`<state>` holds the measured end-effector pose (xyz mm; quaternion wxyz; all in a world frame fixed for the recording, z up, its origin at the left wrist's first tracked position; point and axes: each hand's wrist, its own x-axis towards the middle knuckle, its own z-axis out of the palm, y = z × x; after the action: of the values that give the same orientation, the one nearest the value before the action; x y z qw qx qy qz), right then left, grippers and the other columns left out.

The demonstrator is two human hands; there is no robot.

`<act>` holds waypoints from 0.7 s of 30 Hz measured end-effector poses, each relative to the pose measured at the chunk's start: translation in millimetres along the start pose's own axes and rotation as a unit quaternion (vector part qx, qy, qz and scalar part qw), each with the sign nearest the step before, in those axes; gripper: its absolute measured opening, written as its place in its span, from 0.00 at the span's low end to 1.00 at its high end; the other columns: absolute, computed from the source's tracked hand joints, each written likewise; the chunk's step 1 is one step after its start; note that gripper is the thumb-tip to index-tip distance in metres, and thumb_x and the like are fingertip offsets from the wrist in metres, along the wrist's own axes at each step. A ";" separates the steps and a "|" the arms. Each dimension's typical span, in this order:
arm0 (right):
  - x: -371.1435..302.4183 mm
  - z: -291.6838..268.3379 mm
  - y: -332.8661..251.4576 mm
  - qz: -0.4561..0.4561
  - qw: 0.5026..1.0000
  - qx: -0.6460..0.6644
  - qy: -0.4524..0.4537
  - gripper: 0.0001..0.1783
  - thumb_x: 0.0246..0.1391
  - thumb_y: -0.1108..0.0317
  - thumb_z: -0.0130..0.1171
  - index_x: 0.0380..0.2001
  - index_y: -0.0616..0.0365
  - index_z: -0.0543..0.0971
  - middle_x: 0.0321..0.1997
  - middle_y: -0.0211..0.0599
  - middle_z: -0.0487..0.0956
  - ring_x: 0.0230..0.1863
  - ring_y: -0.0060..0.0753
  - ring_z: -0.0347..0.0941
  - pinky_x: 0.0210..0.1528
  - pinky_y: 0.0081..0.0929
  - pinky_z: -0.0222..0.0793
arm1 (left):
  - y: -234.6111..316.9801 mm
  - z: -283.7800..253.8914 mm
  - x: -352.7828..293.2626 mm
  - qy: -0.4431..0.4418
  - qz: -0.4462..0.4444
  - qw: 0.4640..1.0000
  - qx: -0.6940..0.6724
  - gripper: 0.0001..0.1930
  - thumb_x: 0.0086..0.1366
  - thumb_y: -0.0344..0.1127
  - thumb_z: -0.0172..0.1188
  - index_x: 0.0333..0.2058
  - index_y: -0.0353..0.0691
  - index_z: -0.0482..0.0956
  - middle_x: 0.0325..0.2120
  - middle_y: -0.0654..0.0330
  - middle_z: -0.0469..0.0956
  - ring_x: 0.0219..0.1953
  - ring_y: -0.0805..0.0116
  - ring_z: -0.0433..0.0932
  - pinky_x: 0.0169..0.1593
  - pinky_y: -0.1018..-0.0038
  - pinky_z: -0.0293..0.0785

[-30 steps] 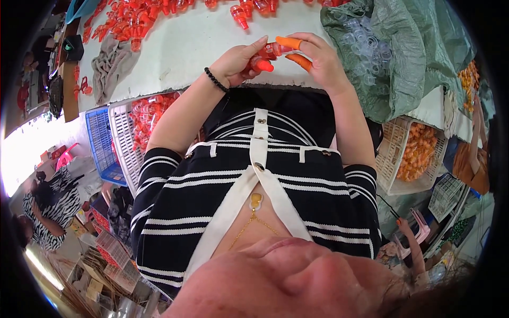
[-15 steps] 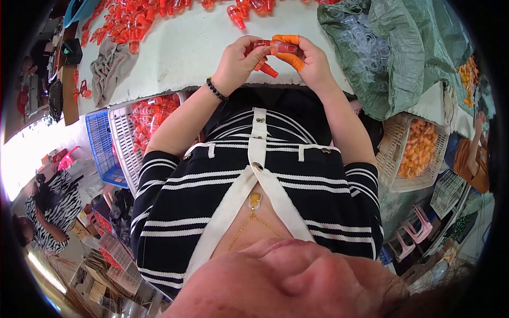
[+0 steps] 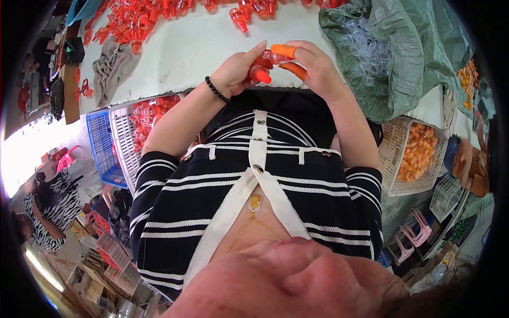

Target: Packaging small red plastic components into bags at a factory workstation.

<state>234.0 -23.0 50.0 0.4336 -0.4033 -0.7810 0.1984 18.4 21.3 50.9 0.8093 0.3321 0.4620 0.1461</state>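
Above the table's near edge, my left hand is closed around a small red plastic bottle-shaped piece, its nozzle tip toward me. A second red piece with a clear end lies between both hands, by the left thumb. My right hand, wearing orange finger covers on thumb and forefinger, grips this piece by its clear end. The fingers partly hide both pieces. Right of my hands, small clear plastic cups lie in an open green woven sack.
Red pieces are heaped along the table's far side, beside a grey cloth. Below the edge stand a white crate of red pieces, a blue crate and a pale crate of orange pieces.
The held red bottle-shaped piece has turned, its nozzle now pointing more toward me. My left thumb has lifted upward, and my right hand has shifted slightly to the right.
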 end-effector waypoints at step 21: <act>-25.4 -53.3 63.0 0.132 0.934 -0.332 0.015 0.19 0.48 0.67 0.63 0.47 0.48 0.78 0.48 0.34 0.75 0.44 0.44 0.72 0.46 0.37 0.68 | -18.5 -16.9 24.0 0.110 0.150 0.983 -0.004 0.19 0.70 0.46 0.47 0.45 0.34 0.69 0.26 0.61 0.76 0.26 0.74 0.73 0.26 0.78 0.67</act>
<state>315.1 -7.9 24.4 0.2569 -0.6263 -0.7357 -0.0226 15.5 27.5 16.8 0.7242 0.3759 0.4923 0.3032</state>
